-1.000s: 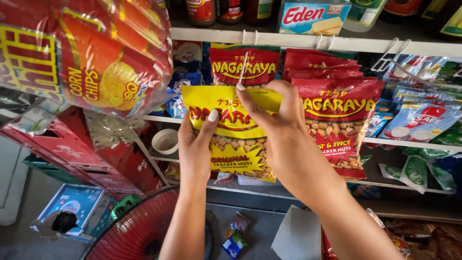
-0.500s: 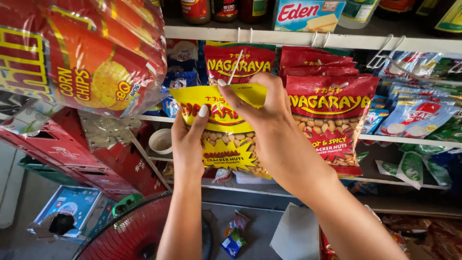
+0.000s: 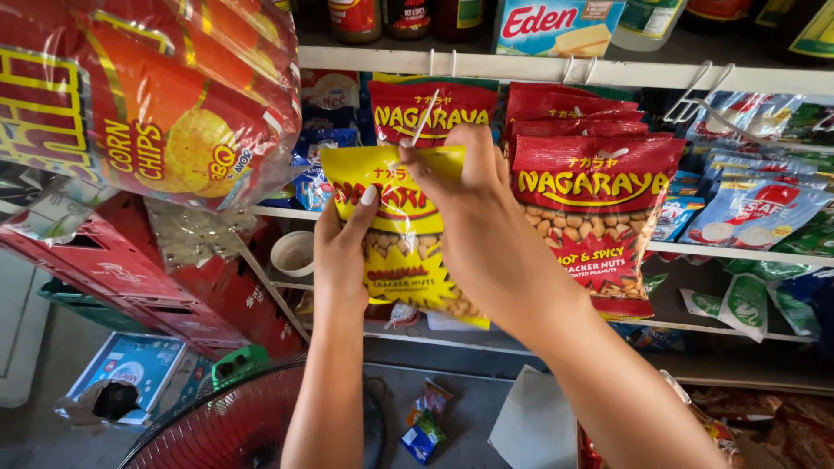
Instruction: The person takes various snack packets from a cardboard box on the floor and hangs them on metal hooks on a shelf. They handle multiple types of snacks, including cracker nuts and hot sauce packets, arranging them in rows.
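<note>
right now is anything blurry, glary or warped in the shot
Head view: the yellow nut packet held by the left hand and right hand is sharp; soft glare streaks the big chip bag at top left, which looms stretched near the lens; the shelf edge bows slightly, wide-angle distortion; daylight is even, with only dim shadow under the shelves by the red fan.
</note>
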